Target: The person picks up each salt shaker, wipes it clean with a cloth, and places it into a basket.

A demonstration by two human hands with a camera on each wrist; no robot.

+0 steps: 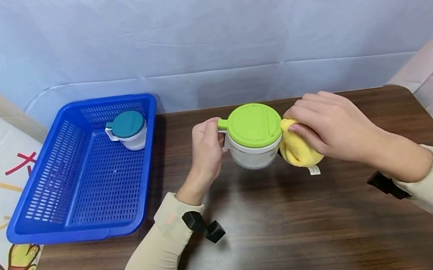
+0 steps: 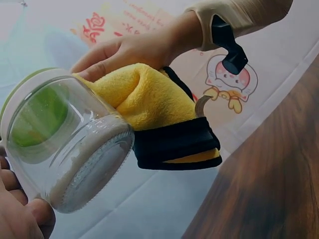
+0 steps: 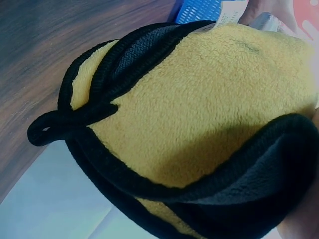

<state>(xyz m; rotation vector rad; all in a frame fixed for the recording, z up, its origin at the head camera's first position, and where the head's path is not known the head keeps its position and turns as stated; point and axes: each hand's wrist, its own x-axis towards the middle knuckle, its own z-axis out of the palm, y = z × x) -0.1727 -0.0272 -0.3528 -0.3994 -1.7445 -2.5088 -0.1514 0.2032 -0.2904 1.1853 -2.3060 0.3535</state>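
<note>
My left hand [image 1: 207,148] grips the handle of a clear seasoning jar [image 1: 255,153] with a bright green lid [image 1: 254,125]. The jar is held up over the table. In the left wrist view, white contents show at the bottom of the jar [image 2: 62,144]. My right hand [image 1: 325,125] pinches a bunched yellow cloth [image 1: 297,145] against the jar's right side, close under the lid. Black edging and a hanging loop [image 3: 47,130] show on the cloth in the right wrist view, where it covers most of the frame.
On the left side of the brown wooden table [image 1: 287,238] is a blue plastic basket [image 1: 99,235]. Inside it, near its back right corner, stands a similar jar [image 1: 135,140] with a teal lid [image 1: 128,124]. Pale cloth sheeting [image 1: 224,32] hangs behind the table.
</note>
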